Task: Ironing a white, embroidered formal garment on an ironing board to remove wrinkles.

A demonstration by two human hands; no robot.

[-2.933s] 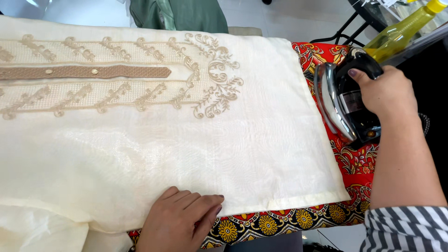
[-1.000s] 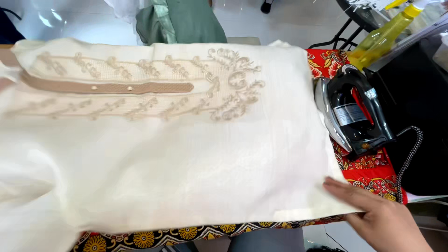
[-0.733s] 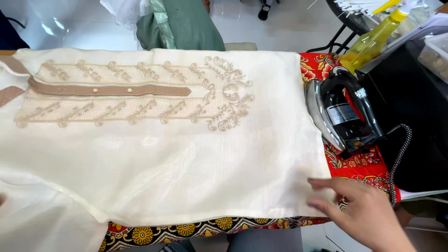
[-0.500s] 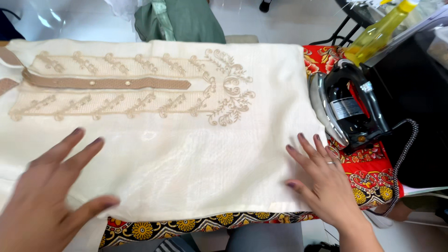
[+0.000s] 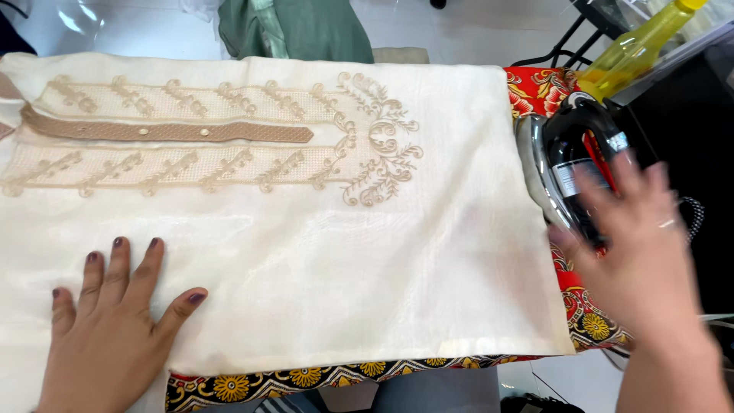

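A cream tunic (image 5: 306, 252) with tan embroidery and a buttoned placket lies flat over the ironing board. My left hand (image 5: 115, 321) presses palm down on its lower left part, fingers spread. My right hand (image 5: 642, 252) hovers open and blurred over the black and silver iron (image 5: 569, 153), which rests on the board's right end. The hand hides the iron's near part; I cannot tell whether it touches the iron.
The board cover (image 5: 566, 283) is red and black with yellow flowers and shows at the right and front edges. A yellow spray bottle (image 5: 634, 46) stands behind the iron. Green cloth (image 5: 298, 27) hangs beyond the board's far edge. A dark cord (image 5: 696, 214) runs at the right.
My right hand has lifted off the tunic's right edge and moved up toward the iron. My left hand has settled flat on the tunic's lower left.
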